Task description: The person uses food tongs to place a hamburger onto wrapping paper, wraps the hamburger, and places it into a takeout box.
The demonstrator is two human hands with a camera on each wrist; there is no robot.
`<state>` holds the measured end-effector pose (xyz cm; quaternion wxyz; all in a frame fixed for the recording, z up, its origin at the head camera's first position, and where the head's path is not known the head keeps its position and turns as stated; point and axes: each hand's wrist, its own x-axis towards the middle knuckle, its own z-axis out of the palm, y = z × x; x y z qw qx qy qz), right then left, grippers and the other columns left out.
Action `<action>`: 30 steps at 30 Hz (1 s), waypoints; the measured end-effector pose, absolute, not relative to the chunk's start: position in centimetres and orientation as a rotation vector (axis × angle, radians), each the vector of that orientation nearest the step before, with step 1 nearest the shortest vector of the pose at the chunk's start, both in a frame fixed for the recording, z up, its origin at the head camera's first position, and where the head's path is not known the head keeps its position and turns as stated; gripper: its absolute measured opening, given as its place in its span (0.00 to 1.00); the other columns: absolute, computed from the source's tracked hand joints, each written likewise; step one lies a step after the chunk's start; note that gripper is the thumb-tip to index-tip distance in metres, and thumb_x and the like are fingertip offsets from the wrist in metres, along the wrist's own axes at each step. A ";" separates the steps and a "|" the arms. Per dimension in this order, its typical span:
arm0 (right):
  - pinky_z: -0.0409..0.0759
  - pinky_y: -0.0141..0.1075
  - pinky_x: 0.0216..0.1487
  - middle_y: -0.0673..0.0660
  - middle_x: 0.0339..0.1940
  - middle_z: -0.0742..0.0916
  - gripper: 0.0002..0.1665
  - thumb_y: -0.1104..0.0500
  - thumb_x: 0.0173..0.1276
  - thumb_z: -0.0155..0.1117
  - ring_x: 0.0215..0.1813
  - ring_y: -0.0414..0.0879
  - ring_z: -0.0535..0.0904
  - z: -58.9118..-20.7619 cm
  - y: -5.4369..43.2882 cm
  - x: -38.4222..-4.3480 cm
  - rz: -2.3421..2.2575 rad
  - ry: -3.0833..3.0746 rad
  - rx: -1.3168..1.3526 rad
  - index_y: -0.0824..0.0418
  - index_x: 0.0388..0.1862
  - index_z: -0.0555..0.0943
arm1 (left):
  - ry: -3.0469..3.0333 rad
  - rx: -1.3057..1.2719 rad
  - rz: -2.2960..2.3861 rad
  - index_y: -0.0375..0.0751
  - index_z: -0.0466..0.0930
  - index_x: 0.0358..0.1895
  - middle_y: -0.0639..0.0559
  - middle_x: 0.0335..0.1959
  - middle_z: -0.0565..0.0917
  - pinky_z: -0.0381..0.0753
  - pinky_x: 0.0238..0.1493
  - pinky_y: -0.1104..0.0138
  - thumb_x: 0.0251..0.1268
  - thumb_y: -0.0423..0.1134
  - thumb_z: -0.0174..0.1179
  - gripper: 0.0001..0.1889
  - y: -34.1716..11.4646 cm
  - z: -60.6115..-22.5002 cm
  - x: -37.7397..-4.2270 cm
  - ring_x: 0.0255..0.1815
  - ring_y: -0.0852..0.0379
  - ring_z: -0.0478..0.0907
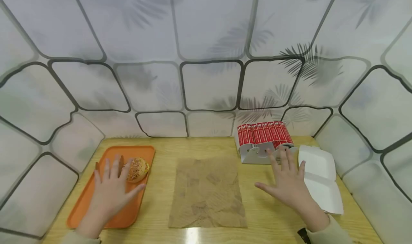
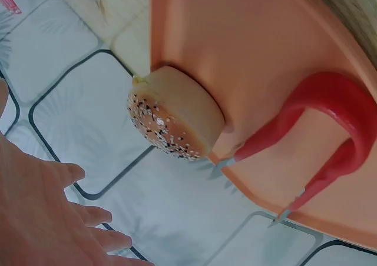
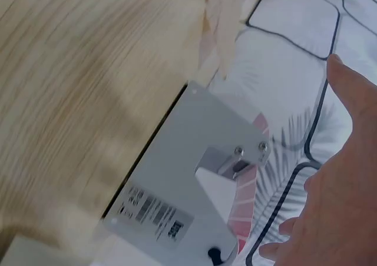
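Note:
My left hand (image 1: 111,190), fingers spread and holding nothing, hovers over the orange tray (image 1: 77,211). Just past its fingertips on the tray lies a bun (image 1: 137,169) topped with seeds, a bit of yellow showing at its edge. Red-handled tongs (image 2: 339,95) with metal tips rest on the tray beside the bun in the left wrist view; the hand covers most of them in the head view. My right hand (image 1: 289,186) is also spread and holds nothing. It is nearest to a grey metal sticker dispenser (image 1: 255,157) carrying red printed stickers (image 1: 264,132).
A sheet of creased brown paper (image 1: 207,194) lies mid-table between the hands. Right of the dispenser sits an opened white clamshell box (image 1: 322,186). The wooden table (image 1: 161,208) is bounded by patterned cloth walls (image 1: 209,86) at the back and both sides.

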<state>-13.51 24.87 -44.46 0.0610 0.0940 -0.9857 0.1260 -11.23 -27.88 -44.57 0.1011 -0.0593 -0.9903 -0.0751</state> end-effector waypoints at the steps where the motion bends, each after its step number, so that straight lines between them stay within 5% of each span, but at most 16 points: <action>1: 0.38 0.89 0.72 0.72 0.89 0.49 0.71 0.26 0.60 0.74 0.88 0.74 0.40 -44.5 24.6 -13.5 0.389 -2.978 0.292 0.51 0.90 0.48 | -2.916 -0.171 -0.233 0.41 0.59 0.84 0.23 0.82 0.55 0.46 0.72 0.15 0.66 0.69 0.64 0.52 -28.1 -44.6 -11.2 0.81 0.14 0.47; 9: 0.45 0.84 0.77 0.71 0.89 0.51 0.70 0.27 0.60 0.73 0.88 0.73 0.46 -45.1 22.3 -13.4 0.313 -2.959 0.374 0.52 0.90 0.50 | -2.893 -0.109 -0.263 0.42 0.52 0.86 0.17 0.79 0.57 0.50 0.75 0.20 0.70 0.68 0.61 0.52 -29.7 -45.0 -10.8 0.80 0.14 0.49; 14: 0.50 0.80 0.80 0.71 0.89 0.53 0.69 0.26 0.60 0.72 0.88 0.71 0.47 -45.6 21.0 -13.5 0.251 -2.946 0.436 0.54 0.89 0.52 | -2.856 -0.089 -0.262 0.31 0.61 0.81 0.14 0.77 0.58 0.56 0.73 0.22 0.74 0.65 0.60 0.47 -30.9 -45.5 -10.5 0.77 0.15 0.53; 30: 0.54 0.72 0.84 0.72 0.87 0.58 0.68 0.27 0.62 0.72 0.85 0.73 0.58 -47.7 17.0 -13.2 0.356 -2.928 0.656 0.55 0.89 0.52 | -2.865 0.101 -0.330 0.13 0.63 0.72 0.10 0.70 0.66 0.68 0.68 0.26 0.73 0.63 0.63 0.51 -32.8 -48.3 -9.4 0.67 0.15 0.66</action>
